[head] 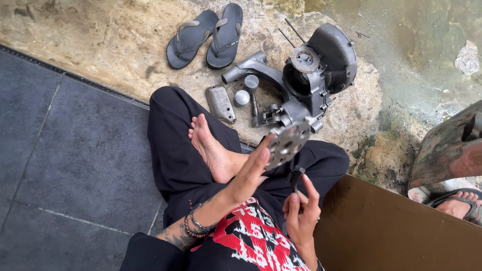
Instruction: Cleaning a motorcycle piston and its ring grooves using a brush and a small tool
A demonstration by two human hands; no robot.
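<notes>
Left hand (252, 170): pinching round metal disc (286, 144) by its edge, held up.
Right hand (301, 213): closed around small black brush (295, 176), just below disc.
Risk: disc probably slipping onto bare foot (213, 148), grip only thin.

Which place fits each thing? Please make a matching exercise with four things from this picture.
Things:
1. perforated metal disc
2. small black brush
3. pair of flip-flops
4. engine casing

Places:
a. in the right hand
b. on the stone ground, farthest from the person
c. in the left hand
d. on the ground just beyond the knees

Pairs: 1-c, 2-a, 3-b, 4-d
</notes>
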